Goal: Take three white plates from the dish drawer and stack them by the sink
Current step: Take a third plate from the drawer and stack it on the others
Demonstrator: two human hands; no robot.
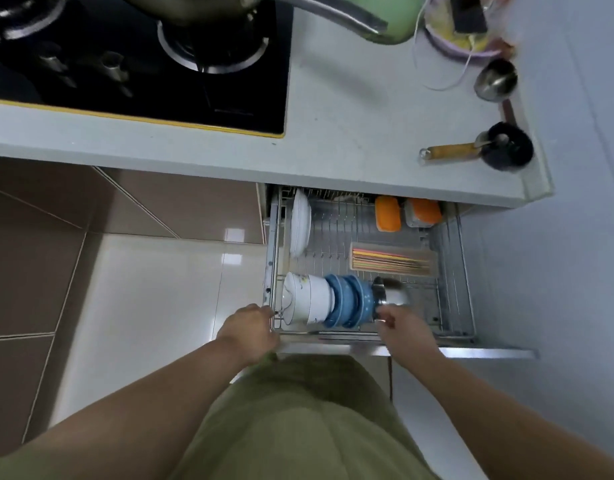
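Observation:
The wire dish drawer point(451, 271) stands pulled out below the grey counter. White plates point(300, 223) stand on edge in its rack at the back left. My left hand point(248, 329) rests at the drawer's front left corner, fingers curled against the frame. My right hand point(400, 325) is at the front rail, beside a steel cup point(390, 294); whether it touches the cup is unclear. Neither hand holds a plate. No sink is in view.
White bowls point(307, 301) and blue bowls point(348, 301) lie in a row at the drawer's front. Chopsticks in a tray point(392, 261) and orange containers point(388, 213) sit further back. On the counter point(350, 98) are a black hob point(142, 64), a brush point(471, 150) and a steel ladle point(496, 79).

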